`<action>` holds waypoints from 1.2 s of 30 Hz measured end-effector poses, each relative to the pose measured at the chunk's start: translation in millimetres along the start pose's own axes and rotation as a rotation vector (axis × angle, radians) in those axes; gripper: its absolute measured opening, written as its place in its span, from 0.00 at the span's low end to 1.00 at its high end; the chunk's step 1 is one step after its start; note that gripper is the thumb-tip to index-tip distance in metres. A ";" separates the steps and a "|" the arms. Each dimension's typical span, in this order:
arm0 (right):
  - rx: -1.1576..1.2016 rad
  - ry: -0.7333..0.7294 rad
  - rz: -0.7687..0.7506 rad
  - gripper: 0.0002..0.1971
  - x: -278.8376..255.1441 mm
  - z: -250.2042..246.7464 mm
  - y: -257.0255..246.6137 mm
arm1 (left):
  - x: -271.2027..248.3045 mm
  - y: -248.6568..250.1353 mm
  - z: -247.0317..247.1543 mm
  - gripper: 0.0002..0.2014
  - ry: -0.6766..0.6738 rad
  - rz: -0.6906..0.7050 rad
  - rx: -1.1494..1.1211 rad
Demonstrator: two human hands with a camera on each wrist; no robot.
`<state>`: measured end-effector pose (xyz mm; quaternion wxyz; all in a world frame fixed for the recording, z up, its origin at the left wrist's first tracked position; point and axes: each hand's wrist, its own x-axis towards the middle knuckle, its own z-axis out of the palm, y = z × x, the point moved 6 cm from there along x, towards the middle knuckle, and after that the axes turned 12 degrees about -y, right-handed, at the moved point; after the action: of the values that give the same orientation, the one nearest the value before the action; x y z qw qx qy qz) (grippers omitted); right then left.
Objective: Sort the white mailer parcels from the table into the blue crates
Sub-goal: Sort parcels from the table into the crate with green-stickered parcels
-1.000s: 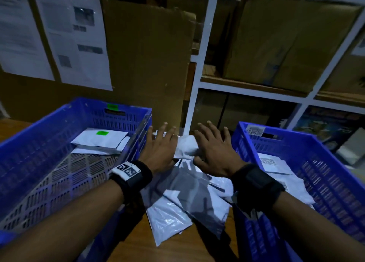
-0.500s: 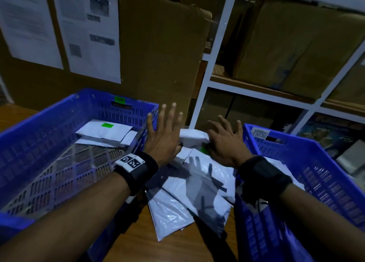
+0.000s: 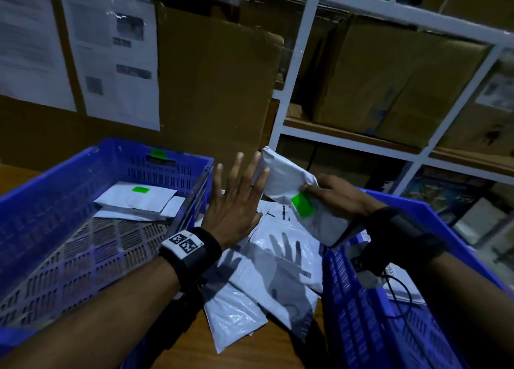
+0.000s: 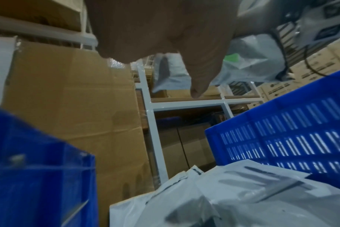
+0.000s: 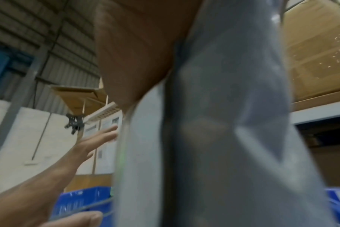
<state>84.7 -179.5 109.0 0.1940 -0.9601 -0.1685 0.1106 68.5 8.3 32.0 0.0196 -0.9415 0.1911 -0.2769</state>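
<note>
Where a second ago both hands lay flat on the pile between the crates, the right hand has now lifted one white parcel clear of it, its grip closed on the edge with the thumb beside a green sticker. The left hand has come up too, fingers spread and straight, holding nothing, its fingertips at the parcel's near corner. That reads as one pick made; the drop is not yet done.

From the pile, the held parcel hangs at about 1 o'clock, tilted, over the gap between the two crates. It looks like a soft, plump plastic bag, creased, glossy and pale grey in this dim light. A parcel already in the left crate, at 10 o'clock, carries a similar green sticker, so that crate is probably where this one belongs. More parcels lie heaped on the wooden tabletop; the right crate, at 3 o'clock, also holds some.
</note>
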 end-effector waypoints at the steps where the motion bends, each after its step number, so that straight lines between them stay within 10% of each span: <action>1: 0.036 -0.024 0.002 0.14 0.7 2.1 -0.9 | 0.4 2.0 -3.1 0.54 0.020 0.022 0.013; 7: 0.151 -0.147 -0.054 0.15 -5.1 12.3 -17.9 | 1.6 4.7 -28.0 0.35 0.170 0.032 0.073; 14: -0.013 -0.161 -0.151 0.16 -11.6 1.9 -26.1 | 4.9 10.5 -51.4 0.34 0.167 0.061 0.231; 19: -0.379 0.017 -0.212 0.46 -15.7 -9.3 -36.4 | 5.4 1.9 -67.4 0.36 0.017 -0.009 0.261; 26: -0.472 0.109 -0.245 0.58 -22.4 12.9 -64.3 | 4.1 -23.2 -97.7 0.42 -0.082 -0.117 0.257; 36: -0.508 0.285 -0.153 0.45 9.7 28.0 -103.2 | 7.0 -89.7 -104.3 0.41 -0.209 -0.207 0.142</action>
<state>56.9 -77.0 124.7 -0.0231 -0.9683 -0.2335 -0.0860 50.0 96.0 136.6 0.0773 -0.9761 0.0697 -0.1908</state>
